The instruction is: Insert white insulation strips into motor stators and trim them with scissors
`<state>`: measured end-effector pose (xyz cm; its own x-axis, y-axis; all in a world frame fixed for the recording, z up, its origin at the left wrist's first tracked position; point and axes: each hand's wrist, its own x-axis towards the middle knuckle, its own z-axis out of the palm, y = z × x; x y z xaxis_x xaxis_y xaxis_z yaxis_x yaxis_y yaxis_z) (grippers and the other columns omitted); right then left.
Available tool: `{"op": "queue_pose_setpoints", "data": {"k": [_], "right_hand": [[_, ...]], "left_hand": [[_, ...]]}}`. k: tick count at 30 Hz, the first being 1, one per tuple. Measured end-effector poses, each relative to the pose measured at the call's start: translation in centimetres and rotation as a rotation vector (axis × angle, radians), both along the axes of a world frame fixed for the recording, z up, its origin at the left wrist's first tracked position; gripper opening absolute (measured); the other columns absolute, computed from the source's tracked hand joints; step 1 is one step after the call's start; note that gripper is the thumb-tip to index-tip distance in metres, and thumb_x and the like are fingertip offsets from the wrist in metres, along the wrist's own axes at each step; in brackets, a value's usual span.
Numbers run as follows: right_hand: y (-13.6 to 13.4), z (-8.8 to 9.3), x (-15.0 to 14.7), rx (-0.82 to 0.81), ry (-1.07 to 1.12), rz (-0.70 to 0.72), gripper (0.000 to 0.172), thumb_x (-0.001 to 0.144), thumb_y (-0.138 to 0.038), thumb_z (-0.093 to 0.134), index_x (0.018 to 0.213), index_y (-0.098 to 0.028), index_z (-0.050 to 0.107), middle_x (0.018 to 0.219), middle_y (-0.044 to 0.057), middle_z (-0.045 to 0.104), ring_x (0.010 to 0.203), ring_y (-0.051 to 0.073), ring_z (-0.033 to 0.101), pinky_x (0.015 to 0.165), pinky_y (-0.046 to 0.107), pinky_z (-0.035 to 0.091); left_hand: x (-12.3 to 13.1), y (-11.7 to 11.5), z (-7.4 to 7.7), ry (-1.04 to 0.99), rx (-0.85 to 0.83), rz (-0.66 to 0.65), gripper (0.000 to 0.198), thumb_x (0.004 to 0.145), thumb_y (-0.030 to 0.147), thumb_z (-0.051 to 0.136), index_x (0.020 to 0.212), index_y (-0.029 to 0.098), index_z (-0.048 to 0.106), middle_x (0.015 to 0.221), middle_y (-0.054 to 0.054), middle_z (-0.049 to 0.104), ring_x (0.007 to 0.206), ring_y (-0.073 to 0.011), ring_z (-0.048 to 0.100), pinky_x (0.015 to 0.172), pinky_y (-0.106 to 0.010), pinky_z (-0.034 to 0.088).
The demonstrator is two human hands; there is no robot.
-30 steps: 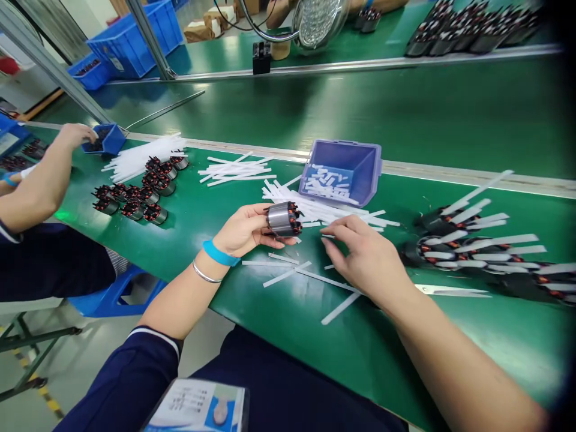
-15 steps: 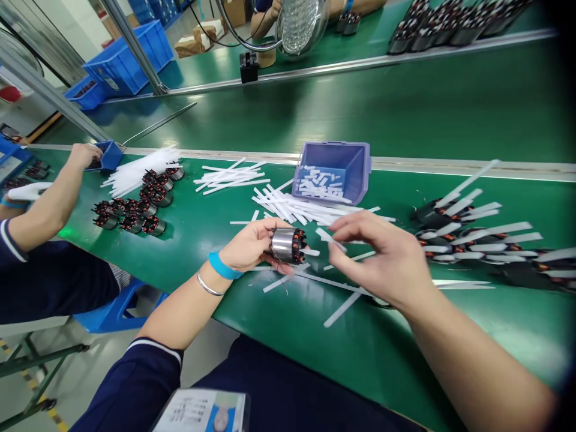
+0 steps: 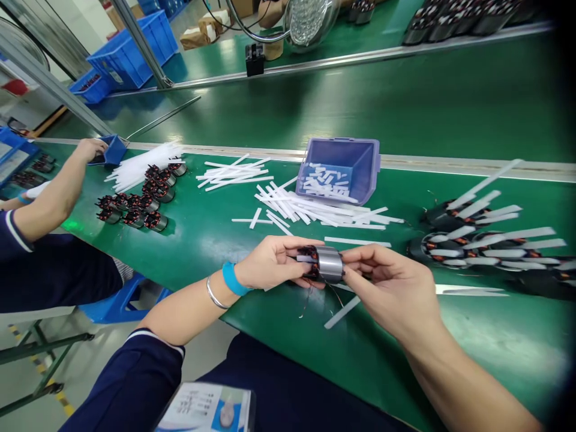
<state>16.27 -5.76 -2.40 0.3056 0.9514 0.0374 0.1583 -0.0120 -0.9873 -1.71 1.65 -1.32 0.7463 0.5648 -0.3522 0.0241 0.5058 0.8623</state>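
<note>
A motor stator (image 3: 330, 264), a steel ring with dark slotted ends and copper windings, lies sideways between my two hands above the table's front part. My left hand (image 3: 272, 263) grips its left end, where a short white strip (image 3: 305, 258) juts from the inside. Thumb and fingers of my right hand (image 3: 391, 279) are closed at the stator's right end; whether they also pinch a strip there is hidden. Thin wires dangle below the stator. Loose white strips (image 3: 310, 210) lie behind my hands, and another strip (image 3: 342, 312) is just below them.
A purple bin (image 3: 372, 174) with short white pieces stands behind the strips. Stators with strips sticking out (image 3: 486, 249) are at right, near scissors (image 3: 470, 290). Bare stators (image 3: 132, 210) stand at left, beside a co-worker's arm (image 3: 54, 204) reaching into a blue box (image 3: 114, 150).
The stator has moved right and turned, so its winding end with the strip faces left. My right hand, which held a white strip apart from it, now touches its right end.
</note>
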Motion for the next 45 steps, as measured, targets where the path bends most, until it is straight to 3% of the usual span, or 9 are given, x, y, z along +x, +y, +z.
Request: {"op": "queue_pose_setpoints", "data": {"k": [5, 12, 19, 26, 29, 33, 37, 41, 45], "right_hand": [[-0.1, -0.6, -0.4, -0.004, -0.028, 0.004, 0.005, 0.065, -0.022, 0.069, 0.07, -0.021, 0.068, 0.058, 0.0, 0.063, 0.048, 0.011, 0.057, 0.047, 0.02, 0.05], [-0.1, -1.1, -0.1, 0.049, 0.044, 0.25, 0.002, 0.072, -0.02, 0.068, 0.072, -0.022, 0.067, 0.083, 0.005, 0.066, 0.069, 0.016, 0.064, 0.057, 0.023, 0.054], [-0.3, -1.0, 1.0, 0.092, -0.079, 0.329, 0.009, 0.079, -0.023, 0.068, 0.071, -0.022, 0.065, 0.083, 0.005, 0.068, 0.075, 0.016, 0.066, 0.068, 0.026, 0.051], [0.4, 0.7, 0.6, -0.075, 0.219, 0.433, 0.036, 0.074, -0.044, 0.077, 0.055, -0.019, 0.059, 0.069, 0.005, 0.064, 0.057, 0.013, 0.058, 0.051, 0.023, 0.047], [1.2, 1.3, 1.4, -0.118, 0.267, 0.456, 0.033, 0.071, -0.048, 0.079, 0.061, -0.02, 0.064, 0.068, 0.005, 0.067, 0.06, 0.015, 0.062, 0.055, 0.027, 0.052], [1.5, 1.0, 4.7, -0.024, -0.187, 0.234, 0.018, 0.077, -0.04, 0.072, 0.086, -0.025, 0.069, 0.087, 0.006, 0.072, 0.077, 0.023, 0.068, 0.073, 0.039, 0.057], [1.2, -0.7, 6.7, 0.102, -0.672, 0.341, 0.012, 0.08, -0.032, 0.061, 0.087, -0.024, 0.067, 0.092, 0.008, 0.07, 0.081, 0.026, 0.067, 0.075, 0.043, 0.055], [1.4, -2.0, 5.3, 0.178, -0.838, 0.261, 0.015, 0.084, -0.028, 0.054, 0.088, -0.02, 0.066, 0.093, 0.01, 0.067, 0.086, 0.027, 0.066, 0.073, 0.042, 0.054], [2.9, -1.7, 2.6, 0.21, -0.839, 0.223, 0.013, 0.088, -0.026, 0.054, 0.09, -0.021, 0.066, 0.092, 0.01, 0.066, 0.089, 0.026, 0.064, 0.076, 0.039, 0.052]], "left_hand": [[0.2, -0.5, -0.8, 0.062, 0.137, 0.055, 0.046, 0.079, 0.028, 0.07, 0.12, 0.009, 0.063, 0.082, -0.009, 0.071, 0.064, -0.0168, 0.071, 0.057, -0.026, 0.058], [0.0, -0.7, -0.9, 0.12, 0.473, 0.117, 0.016, 0.073, 0.017, 0.066, 0.087, 0.009, 0.067, 0.069, -0.003, 0.067, 0.056, -0.007, 0.059, 0.052, -0.016, 0.047], [-0.2, -0.4, -0.3, 0.09, 0.325, 0.009, 0.025, 0.061, 0.008, 0.067, 0.086, 0.01, 0.066, 0.075, -0.004, 0.069, 0.063, -0.0084, 0.063, 0.059, -0.017, 0.05], [0.0, -0.3, 0.2, 0.018, 0.138, 0.035, 0.024, 0.056, 0.015, 0.08, 0.069, 0.011, 0.06, 0.058, 0.002, 0.061, 0.051, -0.0062, 0.056, 0.051, -0.017, 0.046], [0.0, 0.4, 0.7, -0.038, 0.049, 0.074, 0.032, 0.052, 0.021, 0.087, 0.068, 0.01, 0.062, 0.058, 0.001, 0.063, 0.051, -0.0066, 0.058, 0.05, -0.017, 0.048], [-0.7, 1.4, 1.6, -0.07, 0.013, 0.187, 0.037, 0.052, 0.026, 0.089, 0.077, 0.011, 0.066, 0.068, -0.002, 0.069, 0.055, -0.0137, 0.066, 0.049, -0.024, 0.055], [-1.4, 2.2, 2.4, -0.075, 0.056, 0.262, 0.042, 0.049, 0.023, 0.091, 0.081, 0.012, 0.066, 0.065, -0.001, 0.068, 0.056, -0.0159, 0.067, 0.048, -0.025, 0.057], [-1.9, 2.6, 2.6, -0.043, 0.104, 0.273, 0.046, 0.048, 0.026, 0.092, 0.082, 0.011, 0.065, 0.068, -0.003, 0.069, 0.059, -0.0191, 0.07, 0.05, -0.027, 0.059], [-3.1, 3.2, 2.7, 0.015, 0.155, 0.339, 0.052, 0.054, 0.038, 0.089, 0.092, 0.012, 0.068, 0.075, -0.008, 0.073, 0.062, -0.0228, 0.072, 0.051, -0.026, 0.059]]}}
